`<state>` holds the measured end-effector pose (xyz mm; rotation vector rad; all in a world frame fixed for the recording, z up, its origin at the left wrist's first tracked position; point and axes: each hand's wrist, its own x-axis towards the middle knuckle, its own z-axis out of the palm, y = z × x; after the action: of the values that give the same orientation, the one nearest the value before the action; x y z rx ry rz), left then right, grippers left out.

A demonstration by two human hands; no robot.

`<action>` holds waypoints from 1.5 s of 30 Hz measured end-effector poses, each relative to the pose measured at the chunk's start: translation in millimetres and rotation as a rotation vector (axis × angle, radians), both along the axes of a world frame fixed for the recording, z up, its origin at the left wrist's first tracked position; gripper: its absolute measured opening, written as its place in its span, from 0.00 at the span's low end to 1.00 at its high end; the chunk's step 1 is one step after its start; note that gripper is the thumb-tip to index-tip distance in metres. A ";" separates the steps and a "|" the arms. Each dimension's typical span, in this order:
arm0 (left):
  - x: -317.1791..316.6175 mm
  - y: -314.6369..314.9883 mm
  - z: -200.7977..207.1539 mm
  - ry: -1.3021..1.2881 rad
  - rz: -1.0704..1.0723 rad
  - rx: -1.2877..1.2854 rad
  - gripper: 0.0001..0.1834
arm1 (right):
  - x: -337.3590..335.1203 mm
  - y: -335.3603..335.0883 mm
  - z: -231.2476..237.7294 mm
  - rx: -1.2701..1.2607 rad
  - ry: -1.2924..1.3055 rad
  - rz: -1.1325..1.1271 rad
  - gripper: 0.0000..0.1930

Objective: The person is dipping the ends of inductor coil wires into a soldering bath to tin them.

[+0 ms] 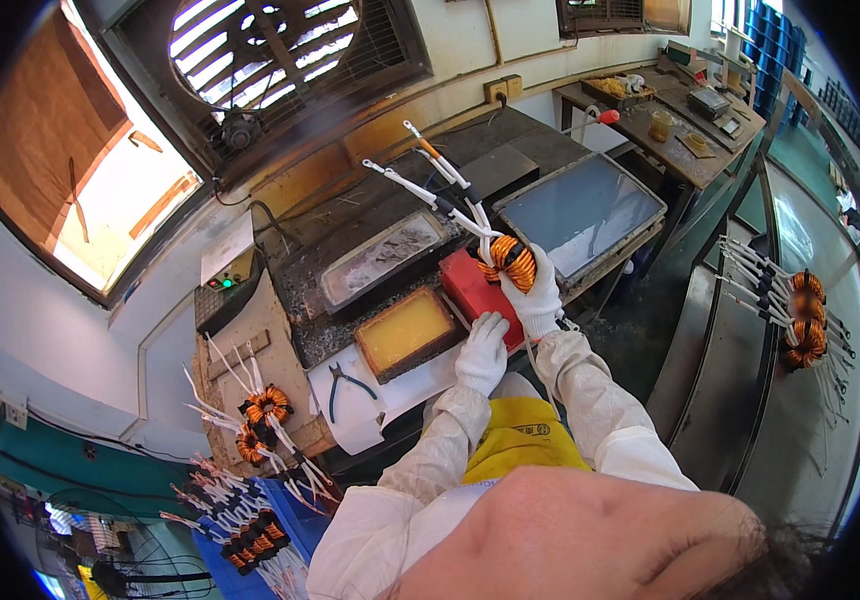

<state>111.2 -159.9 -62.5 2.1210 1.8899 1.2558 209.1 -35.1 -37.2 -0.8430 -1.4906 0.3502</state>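
My right hand, in a white knitted glove, is closed around a toroidal coil of orange-copper wire. White-sleeved leads with dark bands and metal lugs stretch from the coil toward the far left. The coil is above the far end of a red box; whether it touches the box, I cannot tell. My left hand, gloved too, lies with its fingers stretched out against the box's near part. Left of the box is a rectangular pan of yellow liquid.
Beyond the pan lies a tray with a greyish, crusted surface. A larger grey-surfaced tray stands at the right. Green-handled pliers rest on white paper. More coils lie at left and on a metal bench at right.
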 end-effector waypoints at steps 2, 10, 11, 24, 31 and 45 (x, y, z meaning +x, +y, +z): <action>0.2 -0.3 -0.8 0.001 0.000 -0.002 0.20 | 0.2 0.2 -0.4 0.004 0.004 0.011 0.37; 0.9 -0.1 -2.9 0.010 0.014 0.004 0.20 | 0.7 -1.3 -0.2 0.009 0.015 0.010 0.38; 1.2 -0.2 -2.8 0.014 0.012 0.003 0.20 | 1.1 -1.1 -0.6 0.009 0.018 0.007 0.38; -1.9 -1.2 -3.4 0.024 -0.004 -0.014 0.21 | 1.6 -6.0 6.5 -0.020 0.023 -0.009 0.35; 0.1 -0.1 -2.2 0.022 -0.015 0.002 0.20 | 3.3 -7.2 7.1 -0.067 0.029 -0.009 0.36; -1.6 -0.7 -3.0 -0.001 -0.008 0.013 0.20 | 1.3 -9.9 10.6 -0.068 0.020 -0.006 0.36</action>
<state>109.6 -160.6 -65.6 2.1316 1.8766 1.2707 210.4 -45.0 -26.6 -0.8951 -1.4644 0.4060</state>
